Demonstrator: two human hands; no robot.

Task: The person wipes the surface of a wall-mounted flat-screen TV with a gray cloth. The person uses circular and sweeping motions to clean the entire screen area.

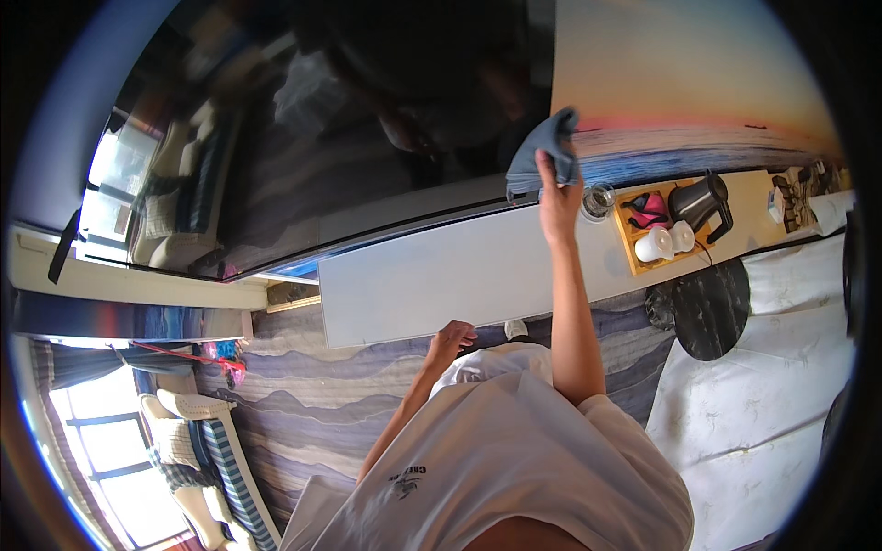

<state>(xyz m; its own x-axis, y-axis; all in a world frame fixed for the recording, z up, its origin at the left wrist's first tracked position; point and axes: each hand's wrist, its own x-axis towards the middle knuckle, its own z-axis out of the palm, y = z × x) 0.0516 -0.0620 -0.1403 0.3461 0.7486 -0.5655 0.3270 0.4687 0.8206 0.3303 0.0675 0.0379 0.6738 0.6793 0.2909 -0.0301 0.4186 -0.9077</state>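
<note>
My right hand [559, 203] grips a folded blue-grey cloth [541, 155] at the lower right corner of a large, dark, glossy television screen [310, 138]. The cloth overlaps the screen's right edge; whether it presses on the glass cannot be told. My right arm reaches out over a long white cabinet top [427, 268]. Near the front edge of that top, my left hand [451, 339] hangs low with its fingers loosely bent and nothing in it. A clear glass vessel [597, 202] stands just right of my right wrist.
On the white top, a wooden tray [627, 237] carries a dark electric kettle [696, 200], white cups [654, 244] and a pink-and-black item [648, 209]. A round black stool [711, 308] stands below. At left are a sofa [220, 454] and a bright window [103, 441].
</note>
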